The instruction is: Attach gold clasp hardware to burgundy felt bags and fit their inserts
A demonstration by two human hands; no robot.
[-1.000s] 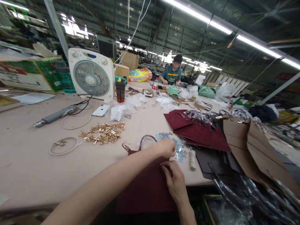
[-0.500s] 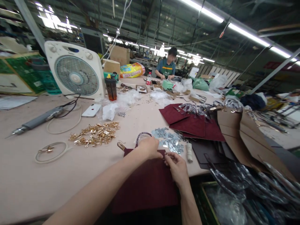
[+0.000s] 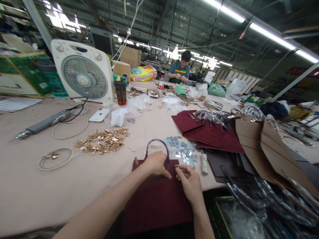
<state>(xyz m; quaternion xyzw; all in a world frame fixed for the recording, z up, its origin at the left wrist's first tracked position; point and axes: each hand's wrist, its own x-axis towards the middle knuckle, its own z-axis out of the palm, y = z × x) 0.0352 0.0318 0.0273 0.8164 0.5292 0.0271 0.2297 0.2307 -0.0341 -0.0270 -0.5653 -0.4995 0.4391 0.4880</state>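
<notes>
A burgundy bag panel (image 3: 156, 202) hangs over the table's front edge, its curved, plastic-wrapped handle (image 3: 156, 140) standing up from the top. My left hand (image 3: 158, 164) grips the top edge beside the handle, thumb on the near face and the other fingers partly hidden. At the panel's top right corner, my right hand (image 3: 190, 179) pinches a small gold metal fitting (image 3: 177, 166) between thumb and forefinger. Another gold fitting (image 3: 136, 161) sits at the top left corner. Just behind the panel lie many flat silver metal plates (image 3: 183, 151).
Gold clasps (image 3: 103, 141) lie heaped left of centre, near a pale ring (image 3: 41, 162) and a grey electric screwdriver (image 3: 47, 123). Behind stand a box fan (image 3: 83, 76) and a phone (image 3: 99, 115). Burgundy panels (image 3: 204, 132) and brown panels (image 3: 251, 139) are piled right. A co-worker (image 3: 179, 69) works opposite.
My left hand has shifted slightly down and left, and its thumb has come off the right corner. More of the handle shows. The left corner fitting appears turned more upright.
</notes>
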